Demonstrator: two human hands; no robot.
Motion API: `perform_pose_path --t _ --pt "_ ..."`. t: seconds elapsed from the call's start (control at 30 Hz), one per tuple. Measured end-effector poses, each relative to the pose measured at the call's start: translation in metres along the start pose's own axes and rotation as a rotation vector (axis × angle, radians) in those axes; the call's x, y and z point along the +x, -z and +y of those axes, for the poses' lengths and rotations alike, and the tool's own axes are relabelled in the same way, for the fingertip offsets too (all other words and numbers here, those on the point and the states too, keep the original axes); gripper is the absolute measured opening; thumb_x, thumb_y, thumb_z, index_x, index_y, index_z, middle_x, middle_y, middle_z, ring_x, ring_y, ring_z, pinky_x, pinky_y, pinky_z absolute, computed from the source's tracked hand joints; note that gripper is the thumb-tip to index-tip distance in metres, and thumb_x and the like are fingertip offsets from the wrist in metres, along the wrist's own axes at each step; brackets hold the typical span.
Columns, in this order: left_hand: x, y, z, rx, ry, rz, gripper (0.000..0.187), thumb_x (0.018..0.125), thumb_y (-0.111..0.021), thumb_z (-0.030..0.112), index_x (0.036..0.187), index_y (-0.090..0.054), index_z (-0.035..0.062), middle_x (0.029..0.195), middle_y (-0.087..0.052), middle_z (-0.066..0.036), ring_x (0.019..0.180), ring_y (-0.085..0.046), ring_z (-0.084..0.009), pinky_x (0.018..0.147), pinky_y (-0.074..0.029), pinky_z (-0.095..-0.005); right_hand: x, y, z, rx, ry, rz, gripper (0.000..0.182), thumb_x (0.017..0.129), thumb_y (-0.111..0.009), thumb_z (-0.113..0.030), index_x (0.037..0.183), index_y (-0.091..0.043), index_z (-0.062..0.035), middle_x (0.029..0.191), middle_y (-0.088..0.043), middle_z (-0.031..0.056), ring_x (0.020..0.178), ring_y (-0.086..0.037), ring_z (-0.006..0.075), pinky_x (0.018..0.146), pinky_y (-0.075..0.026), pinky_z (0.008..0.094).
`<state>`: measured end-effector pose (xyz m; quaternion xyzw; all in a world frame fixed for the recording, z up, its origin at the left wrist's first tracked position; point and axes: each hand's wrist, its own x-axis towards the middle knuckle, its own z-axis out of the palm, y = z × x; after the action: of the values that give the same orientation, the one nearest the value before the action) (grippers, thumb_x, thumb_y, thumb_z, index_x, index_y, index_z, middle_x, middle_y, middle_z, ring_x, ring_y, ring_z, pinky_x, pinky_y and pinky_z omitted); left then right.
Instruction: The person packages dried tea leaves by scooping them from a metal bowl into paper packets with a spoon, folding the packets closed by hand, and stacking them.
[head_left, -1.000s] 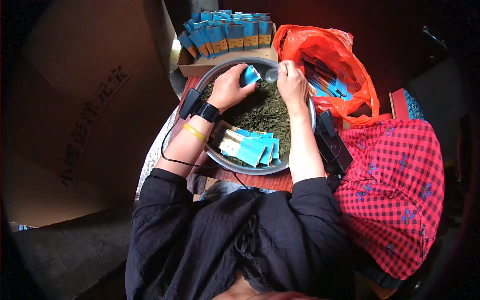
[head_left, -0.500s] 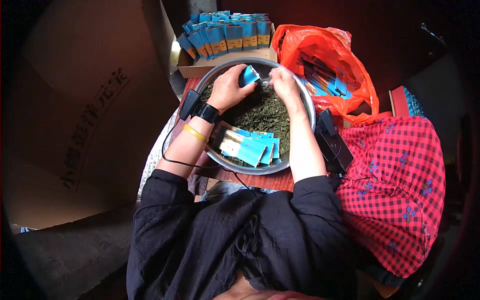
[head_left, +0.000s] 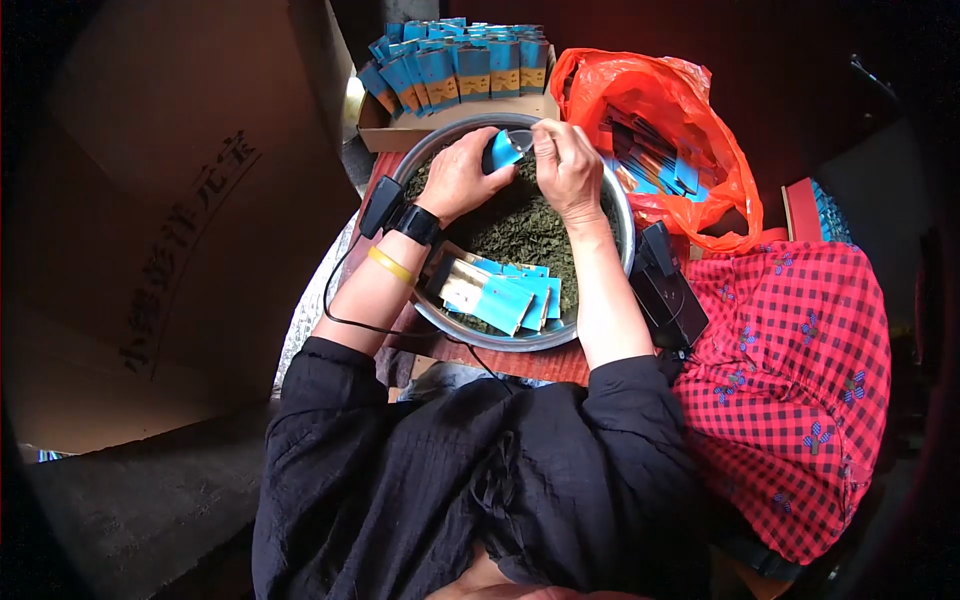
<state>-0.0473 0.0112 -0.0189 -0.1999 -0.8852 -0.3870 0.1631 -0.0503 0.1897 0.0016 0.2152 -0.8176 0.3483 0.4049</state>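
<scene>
Over the wide metal basin (head_left: 624, 255), my left hand (head_left: 462, 178) is closed around a small blue packet (head_left: 505, 149), its end tilted toward my right hand. My right hand (head_left: 569, 170) is pinched shut at the packet's mouth. A thin, shiny, spoon-like metal utensil (head_left: 522, 138) shows at its fingertips; most of it is hidden. Dark green dried leaves (head_left: 520, 222), crumbled, fill the basin beneath both hands. On the leaves, near the basin's front rim, lie several flat blue packets (head_left: 505, 298) in an overlapping pile.
A cardboard tray (head_left: 390, 136) behind the basin holds rows of upright blue packets (head_left: 470, 72). To the right, an open red plastic bag (head_left: 735, 190) contains more packets. Red checked cloth (head_left: 790, 380) lies at the right, and a large cardboard box (head_left: 130, 230) stands left.
My right hand has risen slightly and come to the mouth of the packet, with the metal utensil now against its opening. My left hand keeps its hold nearly in place.
</scene>
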Motion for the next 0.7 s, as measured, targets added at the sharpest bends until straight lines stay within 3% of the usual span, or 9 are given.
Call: perform_pose_path --t 0.13,0.2,0.27,0.4,0.47,0.53,0.6,0.67,0.7 --pt "0.000 0.002 0.003 0.015 0.000 -0.008 0.057 0.077 -0.074 0.033 0.123 -0.057 0.0038 0.114 -0.064 -0.020 0.107 -0.062 -0.0354 0.091 -0.050 -0.0423 0.002 0.010 0.021 -0.201 -0.146 0.035 0.019 0.097 -0.054 -0.024 0.095 -0.062 -0.0067 0.082 -0.066 0.0156 0.079 -0.064 0.0368 0.069 -0.050 0.0441" --pt "0.001 0.001 0.002 0.011 -0.005 -0.006 0.058 0.077 -0.074 0.034 0.123 -0.057 0.0037 0.114 -0.064 -0.020 0.107 -0.062 -0.0357 0.091 -0.050 -0.0422 -0.002 0.019 0.025 -0.360 -0.327 -0.120 0.024 0.096 -0.050 -0.029 0.092 -0.062 -0.0094 0.085 -0.068 0.0158 0.083 -0.066 0.0353 0.071 -0.048 0.0493" --pt "0.002 0.000 0.000 0.007 -0.011 -0.007 0.058 0.077 -0.075 0.034 0.123 -0.057 0.0037 0.115 -0.064 -0.020 0.107 -0.062 -0.0359 0.091 -0.050 -0.0422 -0.003 0.023 0.027 -0.497 -0.365 -0.301 0.023 0.095 -0.050 -0.029 0.092 -0.063 -0.0100 0.083 -0.069 0.0160 0.082 -0.066 0.0363 0.073 -0.047 0.0513" --pt "0.003 0.000 0.001 -0.005 0.002 -0.020 0.058 0.077 -0.075 0.034 0.123 -0.057 0.0034 0.116 -0.063 -0.020 0.106 -0.062 -0.0363 0.091 -0.050 -0.0419 -0.019 0.001 0.018 -0.438 -0.327 -0.551 0.020 0.092 -0.051 -0.027 0.093 -0.064 -0.0116 0.082 -0.069 0.0176 0.081 -0.068 0.0372 0.075 -0.049 0.0517" --pt "0.004 -0.001 0.002 0.007 -0.012 0.006 0.058 0.077 -0.075 0.034 0.122 -0.057 0.0033 0.115 -0.064 -0.020 0.106 -0.062 -0.0361 0.091 -0.050 -0.0418 -0.025 -0.008 0.015 -0.287 -0.376 -0.656 0.022 0.092 -0.051 -0.028 0.099 -0.064 -0.0121 0.093 -0.067 0.0207 0.093 -0.064 0.0401 0.079 -0.049 0.0530" --pt "0.004 -0.002 0.001 0.007 -0.017 0.014 0.058 0.077 -0.075 0.034 0.123 -0.057 0.0033 0.115 -0.064 -0.020 0.106 -0.062 -0.0360 0.091 -0.050 -0.0417 -0.026 -0.009 0.026 -0.259 -0.413 -0.612 0.024 0.092 -0.050 -0.027 0.101 -0.064 -0.0099 0.091 -0.068 0.0200 0.090 -0.065 0.0390 0.078 -0.050 0.0497" --pt "0.003 -0.001 0.000 0.011 -0.016 0.022 0.058 0.077 -0.075 0.033 0.123 -0.057 0.0032 0.115 -0.064 -0.020 0.106 -0.062 -0.0360 0.090 -0.050 -0.0417 -0.023 -0.007 0.041 -0.187 -0.533 -0.499 0.025 0.093 -0.049 -0.025 0.102 -0.064 -0.0070 0.085 -0.069 0.0160 0.081 -0.069 0.0320 0.075 -0.052 0.0433" --pt "0.003 0.001 0.002 0.002 -0.009 -0.008 0.058 0.077 -0.075 0.033 0.123 -0.057 0.0029 0.114 -0.064 -0.020 0.105 -0.062 -0.0360 0.090 -0.050 -0.0416 -0.021 -0.007 0.053 -0.056 -0.657 -0.331 0.025 0.095 -0.049 -0.024 0.098 -0.064 -0.0039 0.074 -0.068 0.0093 0.071 -0.067 0.0197 0.069 -0.051 0.0339" --pt "0.004 0.001 0.002 0.002 -0.011 -0.003 0.058 0.077 -0.075 0.033 0.123 -0.057 0.0029 0.114 -0.064 -0.020 0.105 -0.062 -0.0360 0.090 -0.050 -0.0416 -0.015 -0.001 0.047 -0.064 -0.671 -0.271 0.025 0.096 -0.049 -0.023 0.097 -0.064 -0.0037 0.074 -0.067 0.0093 0.071 -0.067 0.0201 0.068 -0.051 0.0341"
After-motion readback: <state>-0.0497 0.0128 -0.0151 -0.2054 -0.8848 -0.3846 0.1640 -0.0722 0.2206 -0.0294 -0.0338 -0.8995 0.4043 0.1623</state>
